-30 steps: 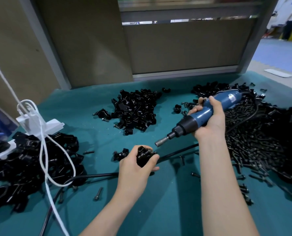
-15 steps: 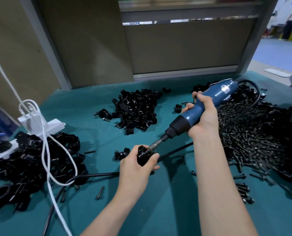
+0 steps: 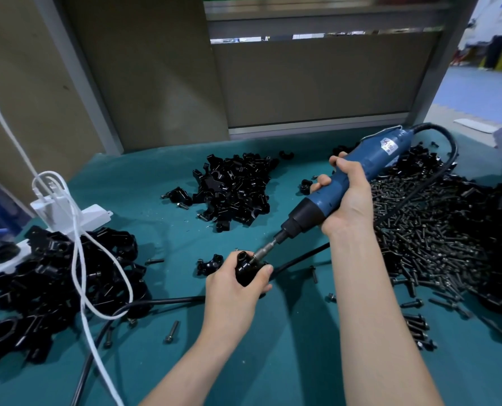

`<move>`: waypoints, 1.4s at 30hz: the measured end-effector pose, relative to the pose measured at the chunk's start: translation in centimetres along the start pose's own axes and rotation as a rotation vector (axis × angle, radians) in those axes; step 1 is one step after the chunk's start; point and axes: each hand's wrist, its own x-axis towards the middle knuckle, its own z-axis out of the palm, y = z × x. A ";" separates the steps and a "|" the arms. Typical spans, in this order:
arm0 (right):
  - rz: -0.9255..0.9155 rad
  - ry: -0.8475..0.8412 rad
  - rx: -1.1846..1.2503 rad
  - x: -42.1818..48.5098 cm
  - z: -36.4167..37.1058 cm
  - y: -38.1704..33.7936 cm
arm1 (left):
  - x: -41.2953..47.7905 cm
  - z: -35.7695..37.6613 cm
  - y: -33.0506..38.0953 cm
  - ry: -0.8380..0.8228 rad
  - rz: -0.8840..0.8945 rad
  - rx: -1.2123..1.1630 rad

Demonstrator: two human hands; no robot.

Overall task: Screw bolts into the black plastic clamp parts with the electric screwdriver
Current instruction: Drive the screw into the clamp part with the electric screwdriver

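Note:
My left hand (image 3: pixel 234 285) grips a black plastic clamp part (image 3: pixel 245 266) just above the teal table, near the middle. My right hand (image 3: pixel 345 197) holds the blue electric screwdriver (image 3: pixel 340 189), tilted down to the left. Its metal bit (image 3: pixel 263 252) sits in the top of the clamp part. The bolt under the bit is hidden. A big pile of black bolts (image 3: pixel 437 230) lies to the right of my right arm.
A heap of clamp parts (image 3: pixel 238 189) lies at the back centre, another heap (image 3: pixel 53 276) at the left under a white cord (image 3: pixel 79 259) and white plug block (image 3: pixel 68 212). Loose bolts (image 3: pixel 172 335) and a black cable (image 3: pixel 161 301) lie on the teal mat (image 3: pixel 287 347).
My right hand swung the screwdriver down and left until its bit met the clamp part in my left hand. The left hand barely moved.

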 end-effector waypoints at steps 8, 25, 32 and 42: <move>0.004 -0.089 0.032 -0.1 -0.1 0.2 | -0.2 0.0 0.3 -0.005 -0.002 0.013; 0.025 0.046 -0.207 0.2 -0.8 0.1 | -0.2 -0.3 0.4 -0.021 -0.021 0.005; -0.093 0.184 -0.552 0.7 -1.6 -0.5 | -0.2 -0.3 0.3 -0.033 -0.003 0.024; -0.244 0.114 -1.152 1.0 -3.0 -1.8 | 0.0 -0.4 0.1 -0.011 -0.030 -0.020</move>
